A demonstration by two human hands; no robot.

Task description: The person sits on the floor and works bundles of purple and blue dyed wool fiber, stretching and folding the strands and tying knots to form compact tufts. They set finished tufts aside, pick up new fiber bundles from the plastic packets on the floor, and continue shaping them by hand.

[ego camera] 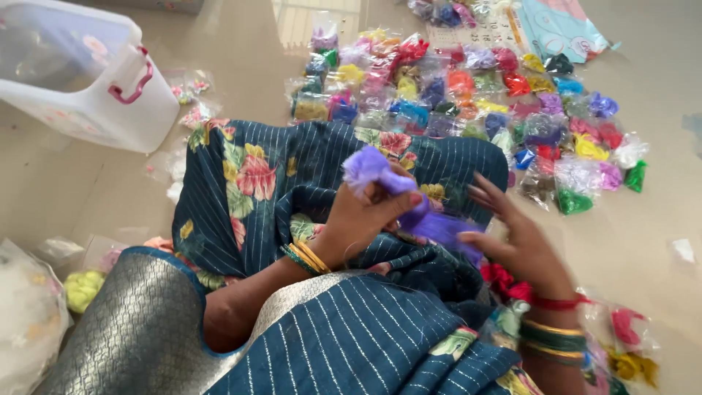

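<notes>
Purple fluff [373, 170] sits in our left hand [362, 216], which is clenched around it above our lap, the soft tuft sticking out over the knuckles. From this hand a purple strip [439, 227] runs to the right, toward our right hand [515, 241]. We see the right hand with fingers spread and loose; it touches the strip's end, but we cannot tell if it really grips it. Under both hands lies our dark blue flowered cloth [292, 175]. On the floor [73, 183] beyond the lap are many small bags of coloured material [468, 95]. A white plastic box [80, 73] with a pink handle stands at far left.
</notes>
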